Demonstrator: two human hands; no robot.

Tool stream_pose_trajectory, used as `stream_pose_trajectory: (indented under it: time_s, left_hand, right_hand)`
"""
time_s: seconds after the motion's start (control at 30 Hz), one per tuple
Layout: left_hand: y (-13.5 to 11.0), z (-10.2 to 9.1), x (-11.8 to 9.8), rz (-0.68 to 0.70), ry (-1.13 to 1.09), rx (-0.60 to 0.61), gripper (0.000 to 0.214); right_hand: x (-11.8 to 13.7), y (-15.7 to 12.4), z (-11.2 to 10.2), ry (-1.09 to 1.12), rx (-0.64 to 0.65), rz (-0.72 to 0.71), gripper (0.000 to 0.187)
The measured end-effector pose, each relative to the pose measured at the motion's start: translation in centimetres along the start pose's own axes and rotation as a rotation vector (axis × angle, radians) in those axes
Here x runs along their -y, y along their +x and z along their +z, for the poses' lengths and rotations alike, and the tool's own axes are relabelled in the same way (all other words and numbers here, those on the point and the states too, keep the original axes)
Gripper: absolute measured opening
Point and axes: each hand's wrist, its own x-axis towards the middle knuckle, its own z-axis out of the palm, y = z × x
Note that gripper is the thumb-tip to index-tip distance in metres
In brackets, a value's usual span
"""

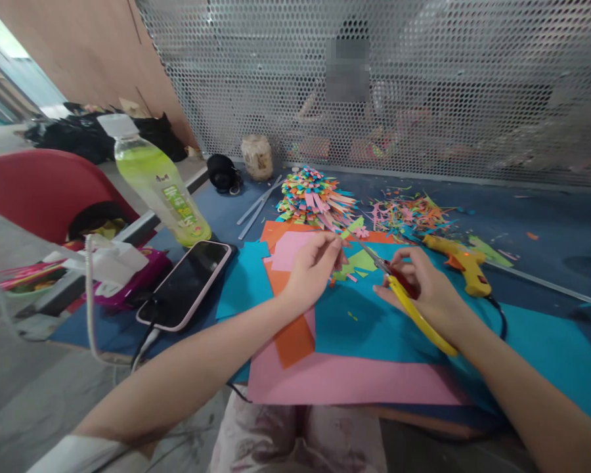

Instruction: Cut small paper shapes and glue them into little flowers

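Note:
My left hand [315, 266] is closed in a pinch, with a small light-green paper piece [353, 226] at its fingertips. Just to the right, my right hand [428, 289] grips scissors [416, 318] with yellow and red handles. Their blades point up and left toward the green piece; whether they touch it I cannot tell. Beneath both hands lie a blue paper sheet [364, 332], a pink sheet [359, 383] and an orange strip [294, 345], overlapping. Loose green paper cuttings [362, 261] rest on the blue sheet between the hands.
Behind the sheets stand a fringed multicoloured paper cone [312, 194] and a heap of paper scraps [408, 213]. A yellow glue gun [465, 266] lies right, its cord trailing. Phone [190, 286], tilted-looking drink bottle [160, 184] and glue sticks [259, 209] are left. A perforated metal panel [285, 66] borders the back.

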Motion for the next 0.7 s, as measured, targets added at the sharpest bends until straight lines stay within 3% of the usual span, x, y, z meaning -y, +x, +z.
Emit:
stream_pose_trajectory:
  time_s: [0.13,0.7]
  left_hand:
    - [-0.19,0.09,0.52,0.005,0.013,0.067,0.022]
    - [-0.15,-0.03,0.27,0.012,0.047,0.082,0.02]
  right_hand:
    - [0.18,-0.07,0.02,-0.01,0.018,0.007,0.037]
    - [0.58,-0.16,-0.01,-0.079,-0.048,0.032,0.036]
